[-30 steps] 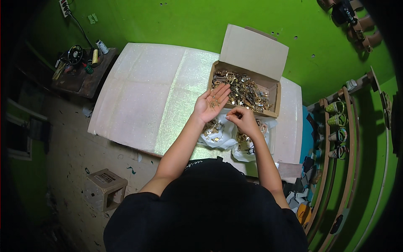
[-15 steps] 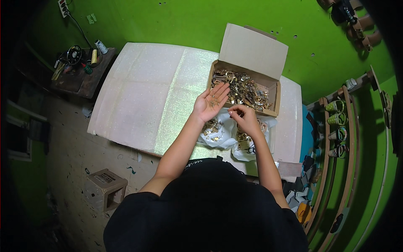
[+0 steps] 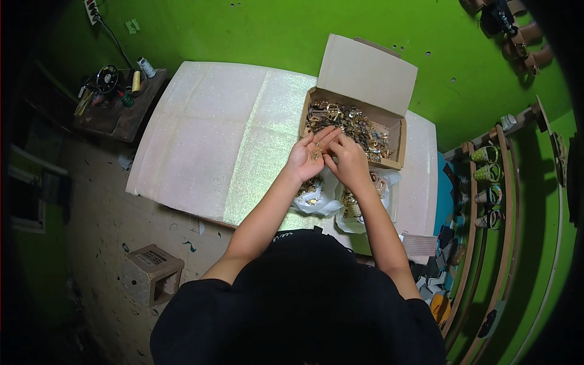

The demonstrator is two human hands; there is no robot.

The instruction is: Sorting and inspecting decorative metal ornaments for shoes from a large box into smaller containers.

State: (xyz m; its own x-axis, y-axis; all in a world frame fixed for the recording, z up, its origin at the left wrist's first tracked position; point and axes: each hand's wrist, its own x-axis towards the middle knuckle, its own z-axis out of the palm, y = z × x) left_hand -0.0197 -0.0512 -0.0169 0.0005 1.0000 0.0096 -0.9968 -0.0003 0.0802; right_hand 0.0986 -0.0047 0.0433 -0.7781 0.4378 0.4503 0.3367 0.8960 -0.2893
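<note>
My left hand [image 3: 299, 164] is palm up with its fingers stretched out. Several small gold-coloured metal pieces [image 3: 316, 154] rest on its palm and finger bases. Bent over those fingers is my right hand [image 3: 350, 161], its thumb and fingertips drawn together; whatever they pinch is too small to make out. Just beyond both hands stands an open cardboard box [image 3: 402, 143] holding a heap of metal buckles and fittings [image 3: 365, 128]. Nearer to me, below the hands, a white plastic bag [image 3: 328, 207] and a second white bag [image 3: 349, 225] contain more metal fittings.
A pale glittery sheet [image 3: 201, 121] covers the table. Spools and a black wheel [image 3: 108, 79] occupy a small wooden table [image 3: 115, 125] at left. A wooden stool [image 3: 152, 271] stands on the floor. Sandals [image 3: 486, 163] hang on a rack [image 3: 474, 243] at right.
My right hand has moved left and up, from beside the left palm onto its fingers. My left hand has shifted slightly towards me.
</note>
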